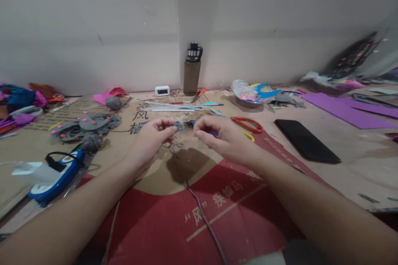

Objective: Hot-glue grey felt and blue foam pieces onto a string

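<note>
A plain, pale grey wall [93,4] rises directly behind the far edge of the tabletop [360,153]. A thin vertical seam [177,8] divides it above the middle of that edge, with small dark marks [100,39] either side and a few glints left of the seam. The tabletop's bare right part is pale pinkish. Light is dim and soft, fading toward the wall's upper right.

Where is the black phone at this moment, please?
In the head view, the black phone lies on the right side of the table, between the right hand and the purple sheets.
</note>
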`<state>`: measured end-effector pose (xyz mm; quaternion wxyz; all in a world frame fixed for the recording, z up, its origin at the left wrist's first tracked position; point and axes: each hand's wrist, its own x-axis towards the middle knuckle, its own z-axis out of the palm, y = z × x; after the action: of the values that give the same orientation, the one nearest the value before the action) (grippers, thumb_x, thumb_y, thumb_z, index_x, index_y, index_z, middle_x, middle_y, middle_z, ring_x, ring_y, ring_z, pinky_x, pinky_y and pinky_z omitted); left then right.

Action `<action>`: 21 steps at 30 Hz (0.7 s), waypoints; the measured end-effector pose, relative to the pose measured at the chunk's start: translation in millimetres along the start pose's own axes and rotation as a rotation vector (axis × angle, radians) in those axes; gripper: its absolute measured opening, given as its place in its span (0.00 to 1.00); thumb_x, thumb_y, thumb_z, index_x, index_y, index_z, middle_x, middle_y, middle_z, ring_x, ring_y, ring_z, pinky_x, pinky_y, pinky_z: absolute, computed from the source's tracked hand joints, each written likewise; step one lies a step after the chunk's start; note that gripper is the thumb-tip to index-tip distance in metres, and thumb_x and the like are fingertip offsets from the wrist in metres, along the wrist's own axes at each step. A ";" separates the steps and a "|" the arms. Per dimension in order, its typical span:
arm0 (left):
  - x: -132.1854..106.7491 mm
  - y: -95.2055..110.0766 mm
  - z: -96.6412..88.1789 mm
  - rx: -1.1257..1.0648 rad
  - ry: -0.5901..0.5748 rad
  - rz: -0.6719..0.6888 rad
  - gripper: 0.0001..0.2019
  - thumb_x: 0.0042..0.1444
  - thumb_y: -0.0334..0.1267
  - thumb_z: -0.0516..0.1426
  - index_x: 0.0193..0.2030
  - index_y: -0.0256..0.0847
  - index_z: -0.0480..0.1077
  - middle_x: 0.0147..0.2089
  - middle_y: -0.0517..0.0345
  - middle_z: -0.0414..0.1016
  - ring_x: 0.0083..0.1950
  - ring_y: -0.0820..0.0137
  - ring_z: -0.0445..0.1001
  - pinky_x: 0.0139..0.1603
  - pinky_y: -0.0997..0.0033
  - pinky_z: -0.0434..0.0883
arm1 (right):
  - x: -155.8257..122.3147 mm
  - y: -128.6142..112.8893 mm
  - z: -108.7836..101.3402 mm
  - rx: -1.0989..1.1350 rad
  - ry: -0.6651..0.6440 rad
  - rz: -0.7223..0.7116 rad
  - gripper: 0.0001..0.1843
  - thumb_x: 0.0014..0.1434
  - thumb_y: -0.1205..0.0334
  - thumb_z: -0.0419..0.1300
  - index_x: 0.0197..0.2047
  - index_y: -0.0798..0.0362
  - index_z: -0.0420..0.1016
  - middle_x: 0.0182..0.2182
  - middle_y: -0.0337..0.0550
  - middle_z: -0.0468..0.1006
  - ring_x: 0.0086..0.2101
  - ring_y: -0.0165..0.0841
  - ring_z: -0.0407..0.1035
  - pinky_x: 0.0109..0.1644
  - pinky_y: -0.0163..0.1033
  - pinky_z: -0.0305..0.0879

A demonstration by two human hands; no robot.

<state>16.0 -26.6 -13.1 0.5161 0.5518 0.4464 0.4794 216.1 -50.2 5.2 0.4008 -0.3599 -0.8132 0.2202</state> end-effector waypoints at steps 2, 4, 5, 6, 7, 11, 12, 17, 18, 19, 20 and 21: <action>0.7 0.2 -0.3 -0.017 0.010 0.002 0.12 0.46 0.36 0.64 0.37 0.35 0.71 0.29 0.61 0.69 0.25 0.78 0.66 0.28 0.74 0.64 | -0.4 2.8 4.1 -0.049 -0.130 -0.040 0.15 0.64 0.63 0.48 0.28 0.54 0.69 0.24 0.37 0.69 0.27 0.27 0.62 0.33 0.34 0.57; 0.1 0.5 0.4 -0.010 0.009 0.007 0.12 0.46 0.36 0.64 0.36 0.36 0.71 0.29 0.61 0.70 0.25 0.78 0.66 0.28 0.74 0.64 | -0.7 7.9 10.9 -0.144 -0.060 -0.057 0.15 0.64 0.62 0.50 0.27 0.54 0.69 0.24 0.38 0.69 0.27 0.27 0.62 0.33 0.34 0.55; -0.6 0.5 1.0 -0.002 0.002 0.009 0.11 0.46 0.36 0.64 0.36 0.36 0.71 0.29 0.62 0.70 0.25 0.77 0.66 0.28 0.74 0.64 | -0.9 10.5 14.4 -0.184 0.010 -0.059 0.12 0.63 0.63 0.52 0.28 0.54 0.69 0.25 0.38 0.70 0.28 0.28 0.61 0.33 0.34 0.55; -1.4 0.3 1.7 0.005 -0.005 0.013 0.11 0.46 0.37 0.64 0.36 0.36 0.71 0.29 0.62 0.70 0.25 0.77 0.66 0.28 0.74 0.64 | -1.2 12.7 17.5 -0.212 0.072 -0.061 0.08 0.62 0.64 0.54 0.30 0.54 0.69 0.27 0.39 0.70 0.29 0.28 0.61 0.33 0.34 0.55; -2.3 -0.1 2.4 0.013 -0.015 0.017 0.11 0.46 0.37 0.64 0.36 0.36 0.71 0.29 0.61 0.70 0.25 0.77 0.66 0.28 0.74 0.64 | -1.5 14.3 19.9 -0.230 0.122 -0.064 0.05 0.61 0.66 0.55 0.33 0.54 0.70 0.29 0.40 0.71 0.30 0.29 0.62 0.34 0.34 0.56; -4.8 -2.3 4.7 0.032 -0.050 0.020 0.11 0.47 0.37 0.64 0.36 0.36 0.72 0.29 0.60 0.72 0.26 0.77 0.67 0.29 0.74 0.65 | -3.1 14.6 22.6 -0.297 0.199 -0.092 0.04 0.61 0.65 0.55 0.36 0.54 0.71 0.32 0.42 0.72 0.32 0.30 0.63 0.36 0.35 0.58; -5.0 -2.7 5.1 0.032 -0.056 0.015 0.11 0.47 0.37 0.64 0.37 0.36 0.72 0.30 0.60 0.72 0.26 0.77 0.67 0.30 0.74 0.65 | -3.4 14.0 22.3 -0.315 0.200 -0.100 0.04 0.61 0.65 0.55 0.36 0.53 0.71 0.32 0.43 0.72 0.32 0.30 0.64 0.36 0.36 0.59; -4.9 -3.1 6.5 0.022 -0.057 0.000 0.11 0.48 0.37 0.64 0.37 0.36 0.72 0.30 0.60 0.72 0.26 0.77 0.67 0.30 0.74 0.66 | -4.1 14.1 23.3 -0.367 0.205 -0.139 0.05 0.61 0.67 0.54 0.35 0.53 0.71 0.32 0.43 0.73 0.34 0.31 0.65 0.38 0.37 0.61; -4.9 -3.1 6.7 0.021 -0.058 0.002 0.11 0.48 0.37 0.64 0.37 0.36 0.72 0.30 0.60 0.72 0.26 0.77 0.67 0.29 0.74 0.66 | -4.3 14.6 24.2 -0.371 0.205 -0.153 0.05 0.61 0.67 0.54 0.35 0.53 0.71 0.32 0.43 0.73 0.34 0.31 0.65 0.38 0.37 0.61; -5.0 -3.3 7.0 0.019 -0.059 0.006 0.11 0.48 0.37 0.64 0.37 0.36 0.71 0.30 0.60 0.71 0.26 0.77 0.67 0.29 0.74 0.66 | -4.4 15.0 25.2 -0.377 0.207 -0.167 0.05 0.61 0.67 0.53 0.35 0.53 0.70 0.32 0.43 0.73 0.34 0.31 0.65 0.39 0.37 0.61; -5.3 -3.5 7.4 0.015 -0.061 0.008 0.11 0.48 0.38 0.64 0.37 0.36 0.71 0.30 0.61 0.71 0.26 0.77 0.67 0.29 0.74 0.65 | -4.6 15.3 26.3 -0.387 0.207 -0.177 0.06 0.61 0.67 0.53 0.34 0.53 0.70 0.32 0.43 0.73 0.34 0.31 0.65 0.39 0.37 0.61; -5.6 -3.7 8.0 0.009 -0.064 0.008 0.11 0.48 0.38 0.64 0.37 0.36 0.71 0.30 0.61 0.71 0.26 0.77 0.67 0.29 0.74 0.65 | -4.8 15.4 27.4 -0.401 0.206 -0.182 0.06 0.61 0.67 0.53 0.34 0.53 0.70 0.32 0.43 0.73 0.34 0.31 0.65 0.39 0.37 0.61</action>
<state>23.1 -33.0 -17.3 0.5255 0.5710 0.4298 0.4616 202.3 -45.9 -23.0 0.4202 -0.3780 -0.8247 -0.0205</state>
